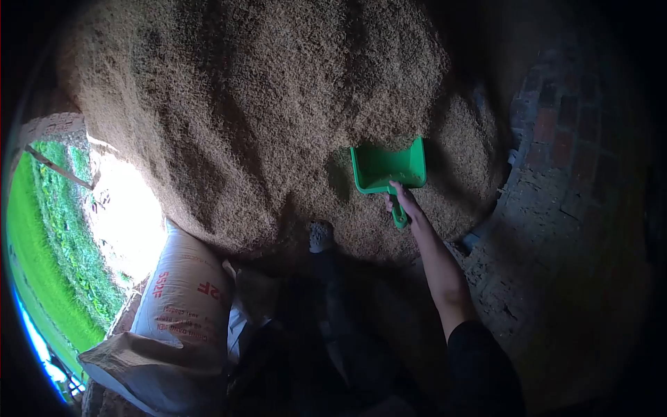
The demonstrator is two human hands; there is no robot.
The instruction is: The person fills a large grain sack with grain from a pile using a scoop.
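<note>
At the lower edge of the grain heap (243, 104) lies our green scoop (388, 167), mouth pointing up the slope and empty, with our right hand (404, 203) closed snugly round its handle. Our left hand is out of view. We judge the scoop does best driven low and flat into the loose grain, wrist stiff, then tipped back so nothing spills off the open lip. Counting outward: one scoop, one hand showing, one heap, one shoe (321, 236) planted at the heap's foot near the handle, one printed sack (184, 295) standing at lower left — with what may be a second, crumpled one beneath it — and one brick wall (556, 132) to the right.
</note>
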